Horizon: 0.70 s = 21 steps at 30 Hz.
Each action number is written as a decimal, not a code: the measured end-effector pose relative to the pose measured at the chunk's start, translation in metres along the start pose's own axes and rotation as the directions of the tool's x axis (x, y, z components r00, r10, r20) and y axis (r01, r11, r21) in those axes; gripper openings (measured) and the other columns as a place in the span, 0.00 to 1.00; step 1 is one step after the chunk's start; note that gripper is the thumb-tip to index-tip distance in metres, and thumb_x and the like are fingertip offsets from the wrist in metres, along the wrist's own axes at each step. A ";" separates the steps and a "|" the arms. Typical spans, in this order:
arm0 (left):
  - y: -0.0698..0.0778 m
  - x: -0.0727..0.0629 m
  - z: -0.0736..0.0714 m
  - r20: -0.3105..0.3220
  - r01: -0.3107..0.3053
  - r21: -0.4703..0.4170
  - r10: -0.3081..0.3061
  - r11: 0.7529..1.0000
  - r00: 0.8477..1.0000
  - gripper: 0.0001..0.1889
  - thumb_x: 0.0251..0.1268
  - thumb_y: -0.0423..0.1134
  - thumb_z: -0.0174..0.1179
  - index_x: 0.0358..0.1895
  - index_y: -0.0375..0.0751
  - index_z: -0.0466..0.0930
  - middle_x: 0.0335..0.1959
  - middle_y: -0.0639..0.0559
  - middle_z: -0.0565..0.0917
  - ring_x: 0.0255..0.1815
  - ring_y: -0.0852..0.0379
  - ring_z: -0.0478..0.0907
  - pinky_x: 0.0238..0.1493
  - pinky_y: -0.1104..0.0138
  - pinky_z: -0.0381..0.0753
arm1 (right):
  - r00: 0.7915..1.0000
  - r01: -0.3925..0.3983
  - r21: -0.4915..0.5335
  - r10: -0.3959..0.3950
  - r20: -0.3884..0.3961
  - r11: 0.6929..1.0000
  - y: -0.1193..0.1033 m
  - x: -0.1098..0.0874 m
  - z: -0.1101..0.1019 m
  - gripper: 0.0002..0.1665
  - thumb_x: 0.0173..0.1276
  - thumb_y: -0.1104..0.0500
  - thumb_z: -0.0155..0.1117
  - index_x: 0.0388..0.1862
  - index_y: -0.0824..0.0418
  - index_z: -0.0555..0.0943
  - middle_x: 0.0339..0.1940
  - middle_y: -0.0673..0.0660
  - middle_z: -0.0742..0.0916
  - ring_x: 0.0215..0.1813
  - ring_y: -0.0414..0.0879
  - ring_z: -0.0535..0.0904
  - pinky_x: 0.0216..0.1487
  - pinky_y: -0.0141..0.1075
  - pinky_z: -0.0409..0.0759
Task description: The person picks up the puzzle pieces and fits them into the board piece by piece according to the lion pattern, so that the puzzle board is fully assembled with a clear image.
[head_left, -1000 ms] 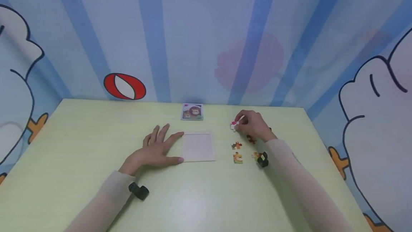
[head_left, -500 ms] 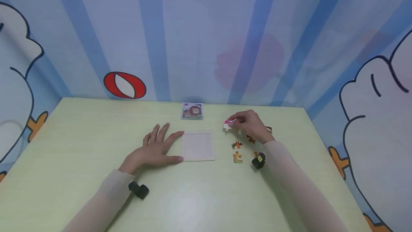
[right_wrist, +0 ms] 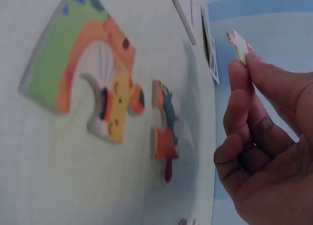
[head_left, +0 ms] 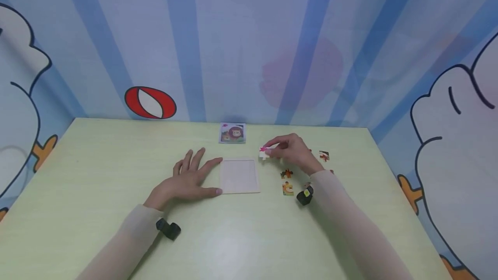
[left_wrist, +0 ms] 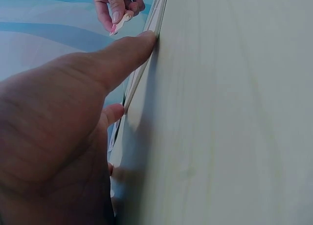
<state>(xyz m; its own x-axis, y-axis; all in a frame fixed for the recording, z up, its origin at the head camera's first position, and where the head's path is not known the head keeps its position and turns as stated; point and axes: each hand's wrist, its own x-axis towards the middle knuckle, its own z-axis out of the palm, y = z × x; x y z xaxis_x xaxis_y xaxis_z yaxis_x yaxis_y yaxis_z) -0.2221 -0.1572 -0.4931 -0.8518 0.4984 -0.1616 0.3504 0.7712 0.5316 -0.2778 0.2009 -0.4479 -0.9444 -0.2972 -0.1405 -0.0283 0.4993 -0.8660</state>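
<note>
Right grip [head_left: 294, 150] pinches pink-and-white puzzle piece [head_left: 263, 154], best kept level, while left grip [head_left: 188, 186], fingers spread against tray [head_left: 239, 177], should stop it sliding.

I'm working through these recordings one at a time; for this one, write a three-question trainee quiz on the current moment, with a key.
1. What is pictured on the card beyond the square tray? A) a boat B) a lion C) a train
2. True or false: in the head view, the left hand touches the tray's left side.
3. Which hand pinches the white-and-pink puzzle piece?

Key: 1. B; 2. True; 3. The right hand.
</note>
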 end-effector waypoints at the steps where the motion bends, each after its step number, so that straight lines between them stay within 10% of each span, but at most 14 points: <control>1: 0.001 0.000 0.000 0.001 0.001 0.000 -0.001 1.000 1.000 0.52 0.64 0.78 0.60 0.87 0.66 0.52 0.91 0.35 0.34 0.89 0.23 0.24 0.77 0.23 0.35 | 1.000 -0.001 0.006 0.001 0.004 1.000 0.000 0.000 0.002 0.14 0.72 0.54 0.77 0.54 0.54 0.92 0.41 0.63 0.94 0.40 0.57 0.86 0.35 0.38 0.80; 21: -0.002 0.004 0.003 0.017 0.044 0.037 -0.045 0.998 0.999 0.50 0.68 0.69 0.65 0.88 0.67 0.50 0.92 0.40 0.32 0.90 0.28 0.22 0.81 0.26 0.35 | 0.996 -0.038 0.020 0.037 0.076 0.999 -0.010 0.012 0.037 0.08 0.72 0.58 0.76 0.48 0.54 0.92 0.33 0.59 0.93 0.20 0.42 0.66 0.27 0.34 0.66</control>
<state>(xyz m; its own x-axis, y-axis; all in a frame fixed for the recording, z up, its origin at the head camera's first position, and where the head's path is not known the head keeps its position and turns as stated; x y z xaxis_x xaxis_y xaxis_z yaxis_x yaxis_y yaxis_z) -0.2247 -0.1558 -0.4976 -0.8599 0.4700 -0.1990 0.3269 0.8066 0.4925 -0.2767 0.1618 -0.4589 -0.9174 -0.3394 -0.2080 0.0145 0.4936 -0.8696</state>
